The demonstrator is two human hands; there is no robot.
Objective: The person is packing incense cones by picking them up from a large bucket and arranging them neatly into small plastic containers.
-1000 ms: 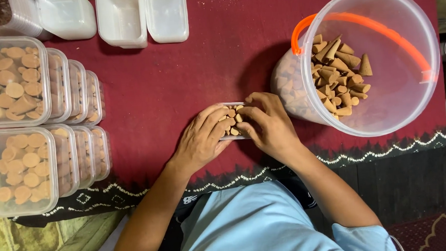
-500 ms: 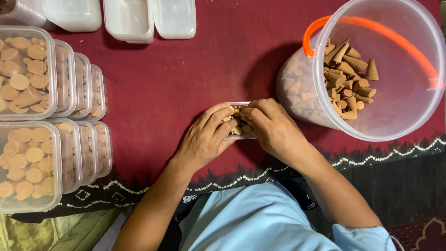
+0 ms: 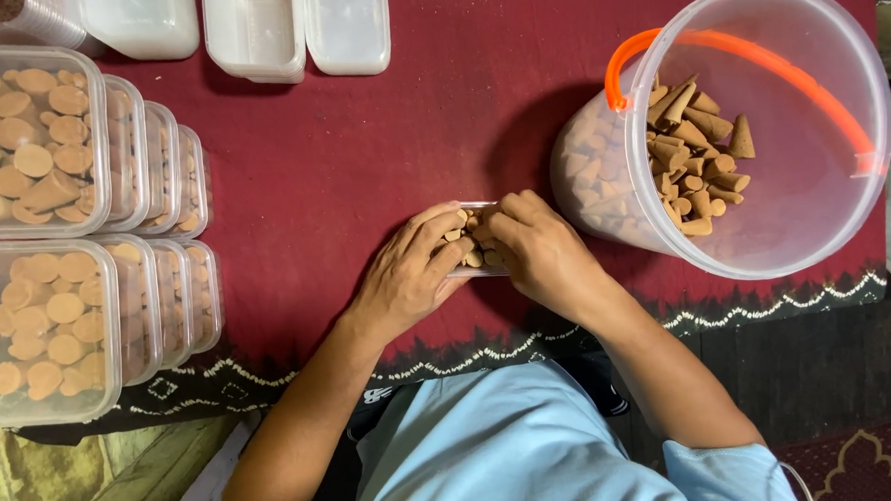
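A small clear plastic box [image 3: 473, 241] sits on the dark red cloth [image 3: 362, 164] near the front edge, and both hands are on it. The left hand [image 3: 407, 277] cups its near left side, fingers curled against the wall; the right hand [image 3: 541, 251] covers its right side, fingertips pressed onto the brown incense cones [image 3: 475, 234] packed inside (the box itself is mostly hidden under the fingers). Neither hand is lifting anything; both are closed lightly around the box and its contents.

Just right of the hands, a clear bucket [image 3: 815, 214] with an orange handle [image 3: 758, 56] lies tipped toward the camera, loose cones [image 3: 697, 159] heaped against its lower wall. Its side is almost touching the right hand.

At the left edge, two rows of filled lidded boxes [image 3: 35, 138] stand overlapping on edge, the lower row [image 3: 44, 333] reaching the cloth's patterned white border [image 3: 231, 375]. Along the far edge sit empty white containers [image 3: 296, 27].

The open stretch of cloth lies between the filled boxes and the hands, and beyond the hands toward the empty containers.
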